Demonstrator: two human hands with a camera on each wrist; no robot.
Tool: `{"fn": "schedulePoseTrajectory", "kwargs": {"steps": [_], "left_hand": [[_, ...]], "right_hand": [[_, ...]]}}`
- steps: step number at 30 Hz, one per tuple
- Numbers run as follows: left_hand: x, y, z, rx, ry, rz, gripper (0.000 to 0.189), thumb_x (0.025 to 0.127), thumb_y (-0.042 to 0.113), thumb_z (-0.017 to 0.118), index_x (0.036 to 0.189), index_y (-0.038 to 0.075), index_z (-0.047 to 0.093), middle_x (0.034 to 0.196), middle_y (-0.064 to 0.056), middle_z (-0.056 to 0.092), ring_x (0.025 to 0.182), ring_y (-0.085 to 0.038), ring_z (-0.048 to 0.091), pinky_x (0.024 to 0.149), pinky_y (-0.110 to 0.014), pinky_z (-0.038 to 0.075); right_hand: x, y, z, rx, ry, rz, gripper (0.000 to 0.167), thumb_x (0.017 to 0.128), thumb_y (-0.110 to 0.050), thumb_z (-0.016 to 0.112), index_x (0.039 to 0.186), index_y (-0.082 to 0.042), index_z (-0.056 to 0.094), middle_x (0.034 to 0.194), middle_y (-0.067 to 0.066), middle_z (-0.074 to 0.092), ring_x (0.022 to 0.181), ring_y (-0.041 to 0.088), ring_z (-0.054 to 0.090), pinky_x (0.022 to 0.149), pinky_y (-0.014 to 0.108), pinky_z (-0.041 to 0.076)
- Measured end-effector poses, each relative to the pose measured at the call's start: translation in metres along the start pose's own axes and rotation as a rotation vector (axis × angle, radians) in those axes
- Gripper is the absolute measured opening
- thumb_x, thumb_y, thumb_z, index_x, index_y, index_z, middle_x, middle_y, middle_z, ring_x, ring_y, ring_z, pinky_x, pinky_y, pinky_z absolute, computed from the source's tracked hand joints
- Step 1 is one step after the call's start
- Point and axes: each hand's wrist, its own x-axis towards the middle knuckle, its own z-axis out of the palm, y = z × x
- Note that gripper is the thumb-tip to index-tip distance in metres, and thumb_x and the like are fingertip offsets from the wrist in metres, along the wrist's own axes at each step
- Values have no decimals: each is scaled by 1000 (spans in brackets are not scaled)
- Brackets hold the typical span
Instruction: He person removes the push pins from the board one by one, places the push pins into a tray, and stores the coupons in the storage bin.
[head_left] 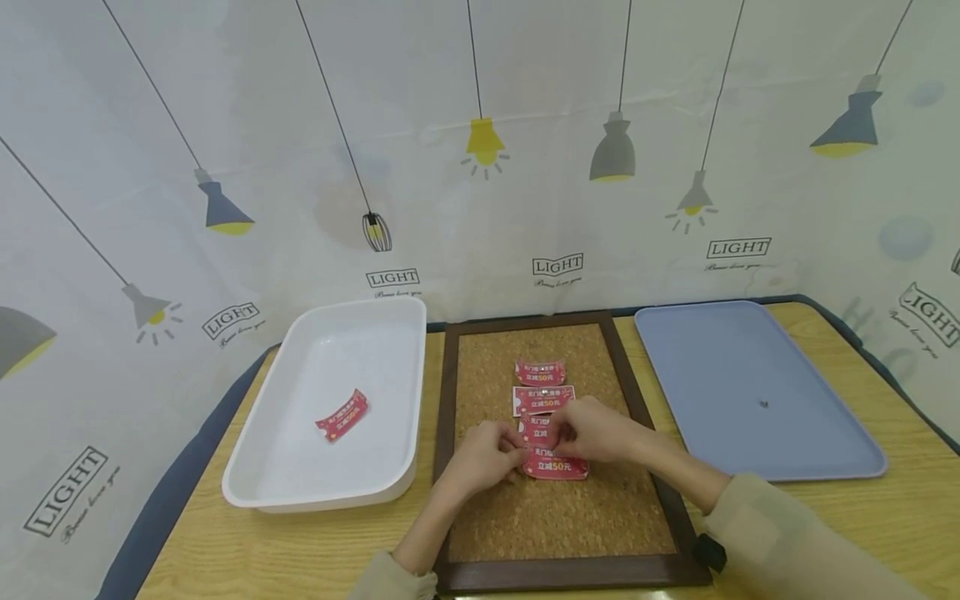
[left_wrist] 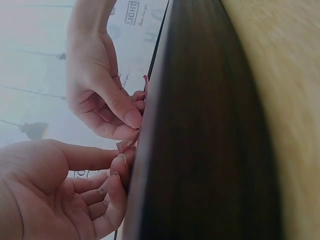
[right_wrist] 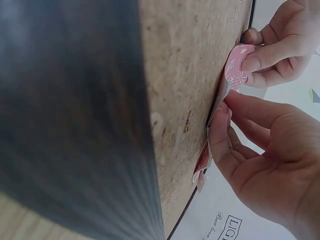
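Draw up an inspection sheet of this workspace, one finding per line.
Surface: wooden table; on it a framed cork board between a white tray on the left and a blue tray on the right.
Job's things: four red coupons in a column on the board, the lowest coupon nearest the person; a loose coupon in the white tray.
Clutter: a small dark item on the blue tray, too small to identify.
Left hand: holds the left end of the lowest coupon.
Right hand: pinches at the same coupon; any pin there is hidden.
Cables: nothing seen.
Surroundings: pale backdrop printed with hanging lamps and "LIGHT" lettering.
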Motion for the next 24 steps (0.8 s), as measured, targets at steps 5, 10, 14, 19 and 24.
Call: {"fn": "schedulePoseTrajectory", "kwargs": {"steps": [5,10,14,19,24], "left_hand": [[0,-1,0,-13,-2,7,6,94,2,68,90,-2,69,71,-6,67,58,-15,64,51,-25,49],[0,-1,0,-10,1,-2,6,93,2,68,88,-1,68,70,-5,67,57,-15,63,51,-24,47],[-1,-2,0,-8,6,-5,6,93,1,67,88,-1,68,70,-6,66,57,-16,63,50,-24,45],[-2,-2,0,-7,9,4,7,94,0,67,87,0,67,69,-6,66,57,-16,63,50,-24,45],[-2,-2,1,-5,16,15,9,94,0,67,85,1,67,68,-6,66,57,-15,63,51,-24,47]], "right_hand": [[1,-1,1,-5,-7,28,14,87,0,74,79,-9,69,67,-8,59,58,2,51,53,21,44],[2,-4,2,-20,-15,56,16,88,0,74,78,-11,67,66,-8,57,57,3,50,52,21,43],[1,-6,2,-36,-14,65,17,89,-1,74,78,-11,66,67,-7,57,59,4,49,53,21,42],[1,-7,3,-52,-19,64,17,90,0,72,79,-11,66,69,-6,56,59,5,49,54,22,42],[1,-6,4,-67,-26,58,17,91,0,71,79,-10,65,69,-7,56,59,5,48,54,22,41]]}}
